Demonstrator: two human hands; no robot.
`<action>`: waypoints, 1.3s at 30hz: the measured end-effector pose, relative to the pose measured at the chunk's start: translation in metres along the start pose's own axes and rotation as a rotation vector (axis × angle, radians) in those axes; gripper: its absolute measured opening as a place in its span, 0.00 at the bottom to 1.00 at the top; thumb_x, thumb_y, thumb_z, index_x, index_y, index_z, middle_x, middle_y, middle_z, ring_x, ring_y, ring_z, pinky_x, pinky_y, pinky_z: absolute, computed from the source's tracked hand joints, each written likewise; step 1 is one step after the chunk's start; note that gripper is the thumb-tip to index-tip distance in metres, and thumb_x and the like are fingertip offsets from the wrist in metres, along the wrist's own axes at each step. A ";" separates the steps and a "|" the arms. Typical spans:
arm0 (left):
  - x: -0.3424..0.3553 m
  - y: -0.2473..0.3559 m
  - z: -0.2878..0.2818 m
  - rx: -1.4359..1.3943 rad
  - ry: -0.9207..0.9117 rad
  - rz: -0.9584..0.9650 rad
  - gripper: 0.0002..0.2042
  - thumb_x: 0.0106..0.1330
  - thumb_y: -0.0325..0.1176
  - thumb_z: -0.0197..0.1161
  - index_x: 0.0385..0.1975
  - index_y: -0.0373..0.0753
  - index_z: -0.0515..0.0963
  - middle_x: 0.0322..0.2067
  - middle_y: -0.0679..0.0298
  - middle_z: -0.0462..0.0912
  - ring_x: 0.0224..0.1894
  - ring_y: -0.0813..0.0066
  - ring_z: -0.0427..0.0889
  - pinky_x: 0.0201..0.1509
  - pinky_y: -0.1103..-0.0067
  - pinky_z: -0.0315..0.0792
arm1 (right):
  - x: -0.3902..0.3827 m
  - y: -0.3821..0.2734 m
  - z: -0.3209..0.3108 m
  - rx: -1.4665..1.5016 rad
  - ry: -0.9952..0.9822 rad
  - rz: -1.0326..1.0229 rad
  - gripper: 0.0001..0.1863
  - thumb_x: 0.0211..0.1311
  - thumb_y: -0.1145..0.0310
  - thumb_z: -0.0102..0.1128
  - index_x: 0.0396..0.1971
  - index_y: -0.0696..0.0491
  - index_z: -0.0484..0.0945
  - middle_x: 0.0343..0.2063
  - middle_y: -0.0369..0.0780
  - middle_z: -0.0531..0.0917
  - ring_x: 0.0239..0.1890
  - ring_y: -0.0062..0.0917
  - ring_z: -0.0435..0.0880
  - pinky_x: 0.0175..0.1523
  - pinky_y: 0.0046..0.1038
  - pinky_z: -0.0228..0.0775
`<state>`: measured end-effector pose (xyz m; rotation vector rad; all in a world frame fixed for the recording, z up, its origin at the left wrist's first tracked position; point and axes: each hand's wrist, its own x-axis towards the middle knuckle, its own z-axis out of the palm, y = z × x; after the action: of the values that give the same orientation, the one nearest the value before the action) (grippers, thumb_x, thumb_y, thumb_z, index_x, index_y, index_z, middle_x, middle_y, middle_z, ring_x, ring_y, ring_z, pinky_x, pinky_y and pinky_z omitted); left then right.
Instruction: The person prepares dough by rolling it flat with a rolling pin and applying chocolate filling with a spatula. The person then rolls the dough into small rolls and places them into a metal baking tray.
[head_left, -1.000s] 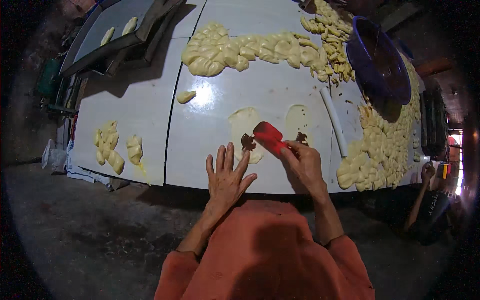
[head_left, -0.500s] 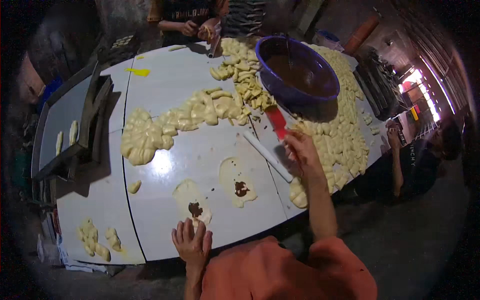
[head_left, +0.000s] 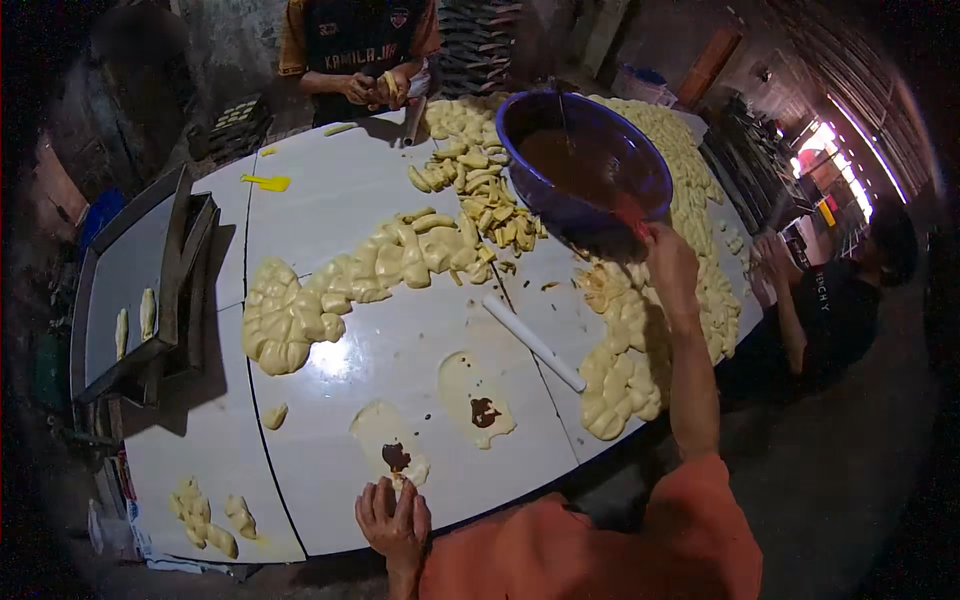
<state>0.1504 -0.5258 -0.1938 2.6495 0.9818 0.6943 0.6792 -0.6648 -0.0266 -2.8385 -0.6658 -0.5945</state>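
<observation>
My right hand (head_left: pixel 672 264) is closed on a red spatula (head_left: pixel 628 210). Its blade reaches over the near rim of a purple basin (head_left: pixel 540 190) that holds a brown, wet filling (head_left: pixel 572 160). My left hand (head_left: pixel 394 520) rests by the near end of a flattened dough piece (head_left: pixel 376 420), fingers bent and slightly apart, tips at its edge. What lies under the fingertips is hard to make out. Dark brown filling (head_left: pixel 396 457) sits on that piece. A second flattened dough piece (head_left: pixel 460 383) to its right carries a similar dark blob.
A white rolling pin (head_left: pixel 533 343) lies right of the flattened pieces. Dough lumps (head_left: pixel 290 320) and peeled, cut bananas (head_left: pixel 500 215) spread beyond. Metal trays (head_left: pixel 135 290) stand at left, near a yellow scraper (head_left: pixel 268 183). Co-workers (head_left: pixel 365 60) stand at the far side and right.
My right hand has carried the red spatula from beside the cut bananas rightward and away to the basin. My left hand's fingers have bent at the dough's near edge. The view has shifted.
</observation>
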 end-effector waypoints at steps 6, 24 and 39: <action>0.009 0.014 -0.007 -0.016 -0.072 -0.005 0.16 0.59 0.36 0.69 0.48 0.47 0.86 0.57 0.53 0.79 0.62 0.46 0.73 0.67 0.50 0.64 | 0.042 0.089 0.042 0.104 0.061 0.278 0.17 0.71 0.62 0.56 0.51 0.55 0.84 0.35 0.51 0.88 0.39 0.47 0.88 0.45 0.44 0.78; 0.004 0.000 0.000 -0.019 -0.032 0.003 0.16 0.60 0.36 0.69 0.49 0.49 0.87 0.57 0.55 0.79 0.62 0.48 0.73 0.65 0.50 0.65 | 0.040 -0.007 0.034 -0.156 0.048 -0.269 0.13 0.63 0.69 0.56 0.41 0.51 0.89 0.31 0.50 0.88 0.34 0.47 0.89 0.41 0.45 0.82; 0.026 0.029 -0.017 0.015 0.086 0.263 0.10 0.66 0.28 0.65 0.45 0.36 0.85 0.45 0.42 0.85 0.49 0.45 0.83 0.60 0.54 0.75 | 0.005 0.028 0.026 0.368 -0.115 0.101 0.14 0.68 0.59 0.60 0.42 0.53 0.86 0.26 0.49 0.87 0.32 0.41 0.88 0.39 0.42 0.78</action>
<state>0.1753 -0.5295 -0.1594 2.8124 0.6652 0.8652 0.7054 -0.6809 -0.0501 -2.5546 -0.5765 -0.2610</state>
